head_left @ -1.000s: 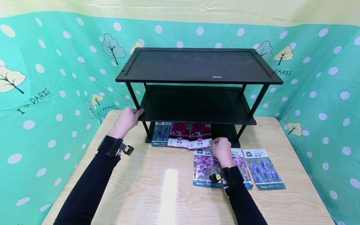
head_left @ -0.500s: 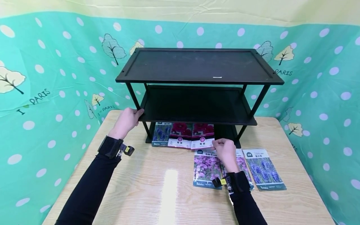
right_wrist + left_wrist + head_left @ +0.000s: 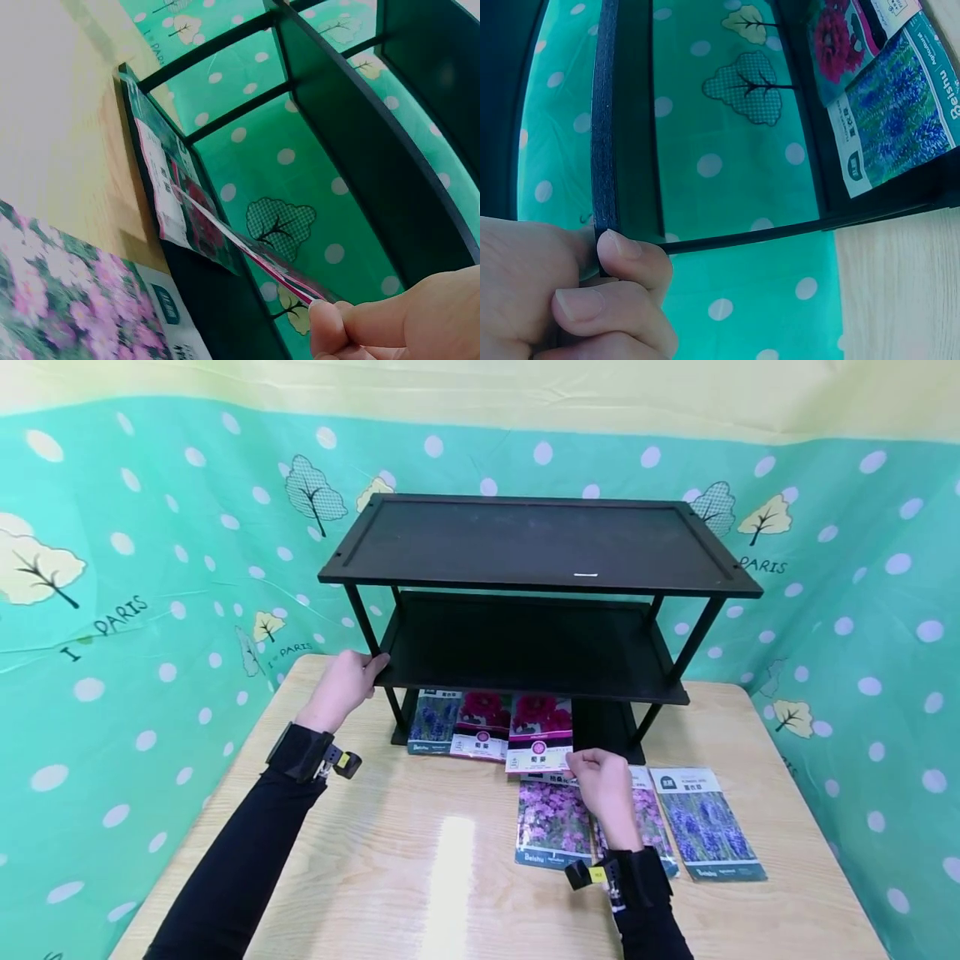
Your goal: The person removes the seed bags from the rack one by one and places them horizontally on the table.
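Note:
A black shelf rack (image 3: 540, 547) with three tiers stands on the table. My left hand (image 3: 345, 689) grips the left front corner of its middle tier, thumb on top; the left wrist view shows curled fingers at the edge. My right hand (image 3: 606, 789) pinches the lower right corner of a dark red flower seed packet (image 3: 538, 735). In the right wrist view that packet (image 3: 259, 262) appears edge-on, tilted up from the bottom tier. Left of it on that tier lie another dark red flower packet (image 3: 482, 727) and a blue-purple flower packet (image 3: 435, 722).
In front of the rack, on the table (image 3: 360, 860), lie two pink flower packets, one left (image 3: 553, 827) and one partly under my right forearm (image 3: 651, 814). A blue-purple flower packet (image 3: 705, 827) lies to their right. A polka-dot curtain (image 3: 150, 693) surrounds the table.
My right hand has shifted the dark red flower packet right, off its neighbour's edge, then raised and drawn it forward. My left hand keeps its grip on the tier. The head view has tilted slightly.

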A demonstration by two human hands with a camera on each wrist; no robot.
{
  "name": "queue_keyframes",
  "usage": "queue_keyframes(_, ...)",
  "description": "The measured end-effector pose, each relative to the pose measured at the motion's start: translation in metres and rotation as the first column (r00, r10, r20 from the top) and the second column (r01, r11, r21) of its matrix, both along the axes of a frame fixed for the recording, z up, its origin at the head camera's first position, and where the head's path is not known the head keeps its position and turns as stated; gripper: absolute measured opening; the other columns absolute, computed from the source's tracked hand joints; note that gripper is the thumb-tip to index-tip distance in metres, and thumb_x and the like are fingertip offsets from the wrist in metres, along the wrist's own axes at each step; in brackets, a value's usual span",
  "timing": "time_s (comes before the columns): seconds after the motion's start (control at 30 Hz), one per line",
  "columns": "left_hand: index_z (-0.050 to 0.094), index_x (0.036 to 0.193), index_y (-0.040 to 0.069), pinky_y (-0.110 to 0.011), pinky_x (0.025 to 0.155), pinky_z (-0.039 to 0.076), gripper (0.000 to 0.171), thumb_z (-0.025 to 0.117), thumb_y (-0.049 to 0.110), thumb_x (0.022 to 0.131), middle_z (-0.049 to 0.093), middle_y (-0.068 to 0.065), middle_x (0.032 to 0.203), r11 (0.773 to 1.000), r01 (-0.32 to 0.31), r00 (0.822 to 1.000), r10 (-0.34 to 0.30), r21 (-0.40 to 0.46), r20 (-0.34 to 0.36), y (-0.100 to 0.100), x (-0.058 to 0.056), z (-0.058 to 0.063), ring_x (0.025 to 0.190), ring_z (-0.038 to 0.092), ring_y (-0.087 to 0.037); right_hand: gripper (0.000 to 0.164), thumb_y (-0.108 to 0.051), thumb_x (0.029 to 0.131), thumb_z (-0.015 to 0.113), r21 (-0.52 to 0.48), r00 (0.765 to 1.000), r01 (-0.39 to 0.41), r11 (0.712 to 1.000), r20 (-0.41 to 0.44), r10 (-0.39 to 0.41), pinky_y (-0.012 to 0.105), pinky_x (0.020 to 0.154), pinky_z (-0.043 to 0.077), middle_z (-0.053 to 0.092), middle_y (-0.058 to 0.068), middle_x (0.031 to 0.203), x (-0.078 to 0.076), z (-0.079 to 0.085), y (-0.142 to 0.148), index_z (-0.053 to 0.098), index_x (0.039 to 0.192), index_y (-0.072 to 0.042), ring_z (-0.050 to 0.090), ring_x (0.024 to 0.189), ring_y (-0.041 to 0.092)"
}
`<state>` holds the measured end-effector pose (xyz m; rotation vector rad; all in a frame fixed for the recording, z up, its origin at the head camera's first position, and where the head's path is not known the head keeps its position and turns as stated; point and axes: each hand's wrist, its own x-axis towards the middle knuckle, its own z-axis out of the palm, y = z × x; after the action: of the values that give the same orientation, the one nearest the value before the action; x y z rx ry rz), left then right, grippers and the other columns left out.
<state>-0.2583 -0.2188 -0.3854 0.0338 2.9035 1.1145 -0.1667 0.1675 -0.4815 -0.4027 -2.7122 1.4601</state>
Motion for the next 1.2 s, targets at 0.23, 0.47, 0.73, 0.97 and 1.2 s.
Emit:
queue_keyframes(0.23, 0.042, 0.063, 0.015, -0.030, 0.049, 0.029, 0.054, 0.042, 0.037, 0.112, 0.046, 0.001, 0.057, 1.000, 0.008, 1.000, -0.009, -0.008, -0.017, 0.003, 0.001, -0.001, 0.047, 0.032, -0.016, 0.027, -0.028, 0.105, 0.061, -0.045, 0.999, 0.018, 0.999, 0.034, -0.016, 0.028, 0.055, 0.034, 0.077, 0.010, 0.086, 0.010, -0.004, -0.003, 0.073, 0.107, -0.004, 0.050, 0.061, 0.018)
queue_keyframes(0.47, 0.041, 0.064, 0.017, -0.030, 0.049, 0.029, 0.053, 0.043, 0.038, 0.112, 0.043, 0.003, 0.056, 1.000, 0.000, 1.000, 0.000, 0.010, -0.003, 0.004, -0.001, -0.001, 0.047, 0.030, -0.016, 0.026, -0.027, 0.104, 0.063, -0.080, 0.998, 0.024, 0.997, 0.051, -0.020, 0.028, 0.053, 0.034, 0.077, 0.009, 0.084, 0.016, -0.002, -0.003, 0.073, 0.107, -0.003, 0.050, 0.061, 0.018)
queue_keyframes(0.73, 0.045, 0.066, 0.014, -0.030, 0.050, 0.029, 0.052, 0.043, 0.037, 0.112, 0.045, 0.002, 0.056, 1.000, 0.003, 1.000, -0.004, -0.003, -0.021, 0.003, 0.001, -0.001, 0.047, 0.033, -0.016, 0.027, -0.024, 0.104, 0.062, -0.077, 0.999, 0.022, 0.997, 0.029, -0.020, 0.027, 0.052, 0.034, 0.077, 0.011, 0.087, 0.020, 0.003, -0.003, 0.072, 0.112, -0.001, 0.060, 0.066, 0.024)
queue_keyframes(0.97, 0.043, 0.064, 0.015, -0.030, 0.049, 0.028, 0.053, 0.042, 0.038, 0.112, 0.045, 0.002, 0.056, 1.000, -0.002, 1.000, 0.002, 0.003, -0.008, 0.003, 0.001, 0.000, 0.046, 0.030, -0.016, 0.032, -0.028, 0.104, 0.063, -0.018, 0.999, 0.037, 0.999, 0.022, -0.036, 0.027, 0.063, 0.043, 0.078, 0.015, 0.096, 0.026, 0.004, -0.002, 0.071, 0.119, 0.000, 0.071, 0.084, 0.028)
queue_keyframes(1.2, 0.044, 0.063, 0.015, -0.030, 0.048, 0.027, 0.054, 0.042, 0.039, 0.112, 0.044, 0.003, 0.056, 1.000, -0.005, 1.000, 0.005, -0.001, -0.014, 0.002, 0.002, -0.001, 0.046, 0.030, -0.015, 0.028, -0.029, 0.104, 0.063, -0.011, 0.998, 0.051, 0.999, 0.042, -0.050, 0.027, 0.054, 0.035, 0.078, 0.011, 0.091, 0.034, 0.001, -0.001, 0.074, 0.112, -0.005, 0.057, 0.067, 0.018)
